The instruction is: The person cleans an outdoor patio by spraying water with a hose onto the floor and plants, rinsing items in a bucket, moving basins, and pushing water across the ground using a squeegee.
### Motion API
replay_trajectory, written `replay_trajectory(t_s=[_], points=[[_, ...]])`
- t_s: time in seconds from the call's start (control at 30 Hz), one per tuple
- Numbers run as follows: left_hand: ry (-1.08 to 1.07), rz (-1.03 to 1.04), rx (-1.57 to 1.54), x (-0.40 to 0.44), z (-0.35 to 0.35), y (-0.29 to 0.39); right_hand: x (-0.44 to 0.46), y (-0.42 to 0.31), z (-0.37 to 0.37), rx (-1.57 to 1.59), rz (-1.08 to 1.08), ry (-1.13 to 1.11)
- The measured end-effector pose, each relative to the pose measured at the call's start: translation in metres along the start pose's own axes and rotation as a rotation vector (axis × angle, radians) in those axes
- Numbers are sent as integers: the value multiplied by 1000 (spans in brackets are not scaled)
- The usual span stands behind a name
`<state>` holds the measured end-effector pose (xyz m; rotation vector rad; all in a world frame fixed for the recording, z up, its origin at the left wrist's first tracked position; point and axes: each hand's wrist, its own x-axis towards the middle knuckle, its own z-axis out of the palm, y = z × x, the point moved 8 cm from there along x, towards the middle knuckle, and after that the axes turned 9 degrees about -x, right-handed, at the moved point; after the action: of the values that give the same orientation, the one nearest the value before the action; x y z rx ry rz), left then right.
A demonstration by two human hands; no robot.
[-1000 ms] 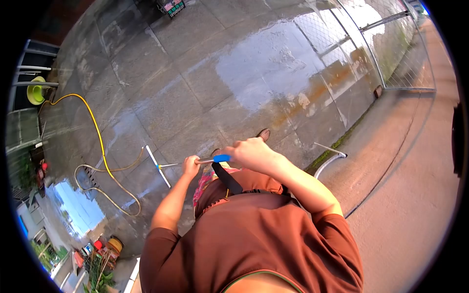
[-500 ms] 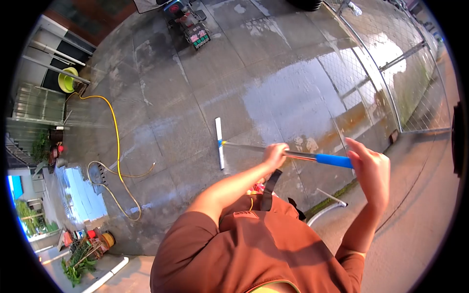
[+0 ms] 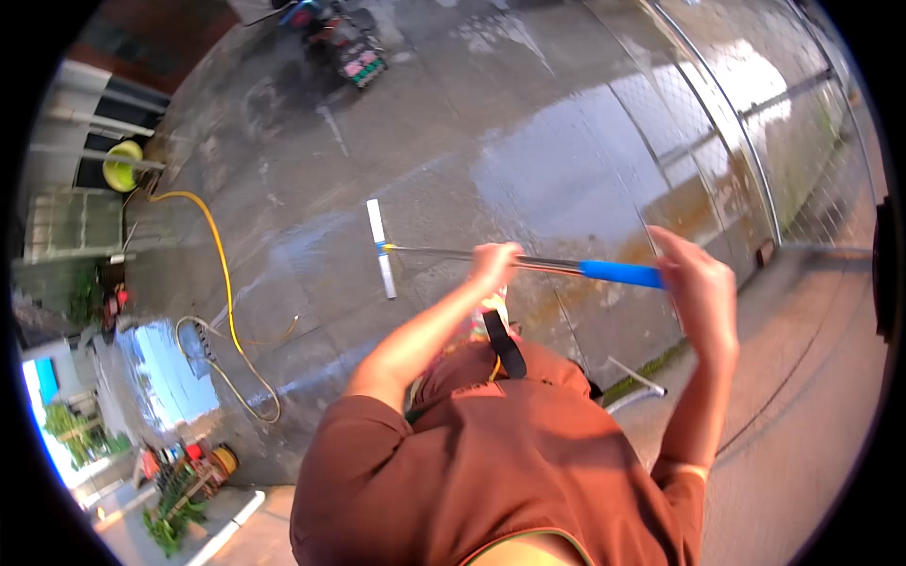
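Note:
A long-handled floor squeegee point(image 3: 377, 226) with a narrow white head and a blue and yellow joint reaches out across the wet concrete. Wrapped round its metal pole is my left hand point(image 3: 494, 266). My right hand point(image 3: 700, 288) holds the end of the blue grip point(image 3: 621, 274) against the palm, with one finger or the thumb sticking out past it. The pole slants slightly down from left to right, in front of my body. The head's underside is hidden.
Puddles point(image 3: 547, 170) cover much of the concrete. A yellow hose point(image 3: 223, 255) curls at the left, below a green basin point(image 3: 122, 168). A parked motor vehicle point(image 3: 344, 47) stands ahead. A chain-link gate point(image 3: 746, 132) is at the right; a pipe point(image 3: 634, 396) lies nearby.
The squeegee head has moved left and slightly farther out. Both hands have shifted left and up with the pole, and the view has tilted a little.

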<state>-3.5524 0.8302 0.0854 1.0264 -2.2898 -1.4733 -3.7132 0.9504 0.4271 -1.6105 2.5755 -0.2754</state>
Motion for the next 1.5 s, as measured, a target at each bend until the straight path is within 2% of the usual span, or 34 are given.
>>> replay_trajectory(t_s=[0.07,0.17,0.27,0.33,0.4,0.43,0.47,0.53,0.57,0.63,0.67,0.77,0.83,0.9,1.03,1.1,1.17,1.23,1.3,1.4,1.5], points=[[-25,51,209,3,-13,-70,20,-1,86,-48,-34,-323],[-45,-32,306,8,-37,-131,46,-35,143,-57,-273,-351],[-89,-71,338,53,-34,-111,90,-15,117,-110,-229,-279],[-107,110,225,93,-10,-59,112,25,80,-57,-161,-149],[-247,90,83,135,39,-9,122,71,28,-8,89,-143],[-316,-30,-97,149,67,12,119,92,2,-60,160,-65],[-261,220,-39,164,77,71,115,108,-28,-92,248,3],[-356,294,-140,187,115,143,103,131,-84,-237,400,115],[-350,398,-140,198,129,180,98,136,-107,-344,457,150],[-446,398,-211,222,166,221,87,147,-130,-438,525,187],[-483,387,-199,232,179,236,84,150,-134,-491,513,185],[-397,483,-167,252,199,253,79,146,-135,-608,414,206],[-379,543,-170,258,203,253,76,144,-132,-522,283,309],[-436,600,-126,255,199,253,69,151,-131,-456,273,313],[-446,536,12,235,183,211,63,198,-113,-248,300,294],[-471,326,125,220,169,172,63,226,-77,-149,301,186],[-439,203,206,200,160,112,66,247,-22,-78,272,13],[-403,16,235,173,150,53,64,259,47,-3,163,-179],[-364,-76,305,143,145,6,66,252,101,13,2,-364],[-295,-289,388,92,149,-30,58,237,143,70,-246,-340],[-268,-373,384,53,189,-52,50,238,142,57,-366,-255]])
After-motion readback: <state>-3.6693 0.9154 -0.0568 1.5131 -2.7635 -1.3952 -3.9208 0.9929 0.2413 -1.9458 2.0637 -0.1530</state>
